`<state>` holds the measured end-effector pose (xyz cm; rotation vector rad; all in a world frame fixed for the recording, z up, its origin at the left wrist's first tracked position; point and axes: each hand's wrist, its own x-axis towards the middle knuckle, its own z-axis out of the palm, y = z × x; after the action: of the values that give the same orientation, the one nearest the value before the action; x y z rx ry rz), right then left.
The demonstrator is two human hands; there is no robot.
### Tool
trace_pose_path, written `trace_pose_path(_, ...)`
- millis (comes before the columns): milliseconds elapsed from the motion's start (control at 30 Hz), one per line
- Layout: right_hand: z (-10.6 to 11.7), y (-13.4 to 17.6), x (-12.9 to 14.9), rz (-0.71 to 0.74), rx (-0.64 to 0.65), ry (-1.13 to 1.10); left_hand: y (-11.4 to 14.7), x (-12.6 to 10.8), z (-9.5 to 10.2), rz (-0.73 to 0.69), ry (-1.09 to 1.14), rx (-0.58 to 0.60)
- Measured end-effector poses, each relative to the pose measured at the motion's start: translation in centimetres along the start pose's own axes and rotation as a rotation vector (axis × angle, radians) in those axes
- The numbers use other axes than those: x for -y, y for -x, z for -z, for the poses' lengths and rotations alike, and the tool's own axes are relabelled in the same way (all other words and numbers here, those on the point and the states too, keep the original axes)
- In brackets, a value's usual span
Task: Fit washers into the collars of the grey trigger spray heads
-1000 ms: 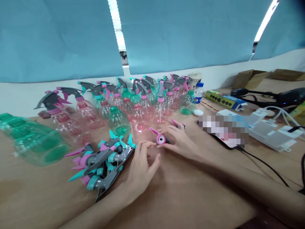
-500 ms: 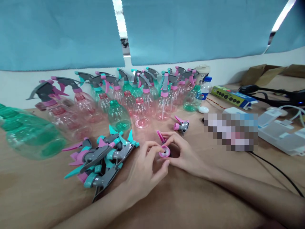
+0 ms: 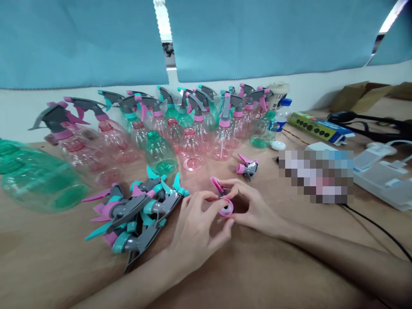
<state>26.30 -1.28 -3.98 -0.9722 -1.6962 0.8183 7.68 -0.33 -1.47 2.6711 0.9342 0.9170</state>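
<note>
Your right hand (image 3: 255,208) is closed on a spray head (image 3: 226,207), thumb and fingers pinching it from the right. The pink collar (image 3: 231,210) of this unit faces you; its trigger (image 3: 217,186) points away and to the left. Your left hand (image 3: 199,223) is curved around the opposite side, index fingertip at the collar and thumb just below. Whether the left hand grips the part cannot be determined. Both hands are low over the table (image 3: 264,274), directly in front of you.

A loose head (image 3: 251,167) lies just beyond your right hand. To the left of your left hand, a pile (image 3: 128,212) of teal, pink and grey heads lies near the forearm.

Beyond the hands, a green bottle (image 3: 160,154) and a pink bottle (image 3: 192,150) stand upright with open necks. Further bottles behind them carry fitted heads. To the right of these rows stand a blue-capped drink bottle (image 3: 282,115) and, behind it, a cup (image 3: 278,95).
</note>
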Motion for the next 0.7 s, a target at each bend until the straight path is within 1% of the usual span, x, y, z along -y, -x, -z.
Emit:
trace_pose_path(200, 0.13, -0.06, 0.03, -0.006, 0.004, 0.025, 0.09, 0.17, -0.1, -0.033, -0.004, 0.012)
trace_pose_path(367, 0.1, -0.08, -0.14, 0.019, -0.012, 0.076, -0.06, -0.26, -0.27, -0.064, -0.06, -0.027)
trace_pose_path(433, 0.09, -0.08, -0.19, 0.032, -0.009, 0.097, -0.09, -0.3, -0.33, -0.06, -0.051, -0.026)
trace_pose_path(700, 0.07, -0.07, 0.01, 0.016, -0.007, 0.143, 0.12, 0.29, -0.17, 0.063, 0.225, 0.091)
